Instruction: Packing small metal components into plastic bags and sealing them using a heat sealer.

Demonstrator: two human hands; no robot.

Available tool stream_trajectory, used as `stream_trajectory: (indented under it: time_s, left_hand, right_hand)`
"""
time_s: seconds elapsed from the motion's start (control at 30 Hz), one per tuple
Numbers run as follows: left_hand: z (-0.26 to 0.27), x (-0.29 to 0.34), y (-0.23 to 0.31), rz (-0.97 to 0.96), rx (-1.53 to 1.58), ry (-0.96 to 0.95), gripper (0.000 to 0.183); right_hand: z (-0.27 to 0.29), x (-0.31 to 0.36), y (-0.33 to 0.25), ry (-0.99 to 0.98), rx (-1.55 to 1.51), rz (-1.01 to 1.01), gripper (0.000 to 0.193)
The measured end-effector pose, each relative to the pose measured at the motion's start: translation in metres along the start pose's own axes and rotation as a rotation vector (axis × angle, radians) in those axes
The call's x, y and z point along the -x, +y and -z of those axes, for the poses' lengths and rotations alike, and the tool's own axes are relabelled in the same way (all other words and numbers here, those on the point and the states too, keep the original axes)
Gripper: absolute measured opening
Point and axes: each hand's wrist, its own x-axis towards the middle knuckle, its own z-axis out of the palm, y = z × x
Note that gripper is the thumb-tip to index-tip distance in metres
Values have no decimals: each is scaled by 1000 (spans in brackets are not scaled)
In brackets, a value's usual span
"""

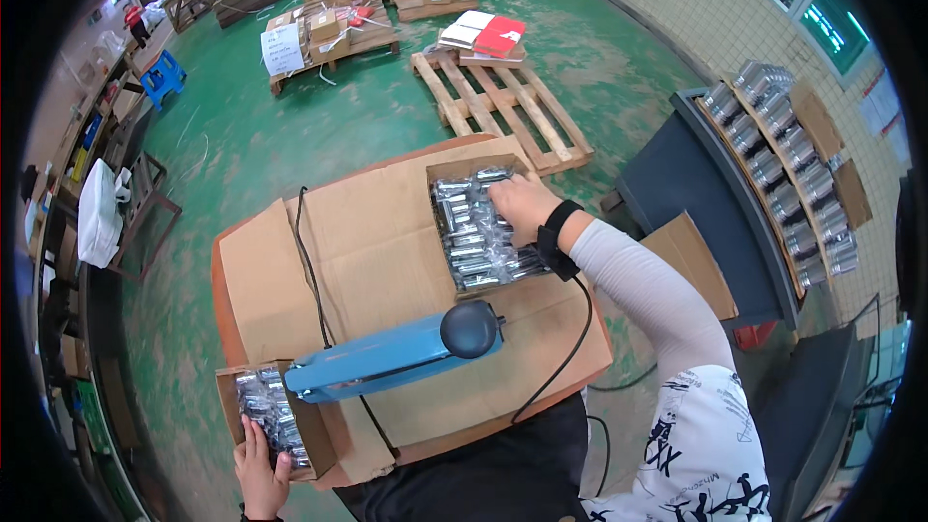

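Observation:
My right hand (527, 208), with a black band at the wrist, reaches into a cardboard box (434, 232) at the far right of the table. Its fingers curl down among shiny metal cylindrical parts (471, 253) in clear plastic; what sits between the fingertips is hidden. At the near left, my left hand (259, 474) lies over the edge of a smaller cardboard box (311, 425). Its fingers rest stretched on similar plastic-wrapped metal parts (266, 401), thumb apart. Between the boxes stands a blue bag sealer (387, 360) with a black round knob (470, 329).
Cardboard sheets (377, 222) cover the table, with a black cord (311, 271) across them. At right, a dark grey bin (691, 193) carries trays of metal cylinders (783, 164). Beyond the table lie a wooden pallet (483, 101) and a loaded pallet (333, 48). A stool (145, 198) stands left.

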Motion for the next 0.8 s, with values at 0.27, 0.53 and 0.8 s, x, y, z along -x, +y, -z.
stream_trajectory:
  time_s: [0.27, 0.53, 0.8]
  left_hand:
    - [-8, 0, -8, -27, 16, 50, 66]
    - [-12, 2, 6, 54, -152, 132, 62]
    - [-17, 14, 166, -350, 1782, -812, 70]
  right_hand:
    - [14, 6, 1, -8, -54, 63, 50]
    - [55, 65, -3, 205, -517, 93, 51]
    - [107, 180, -144, -134, -329, 597, 48]
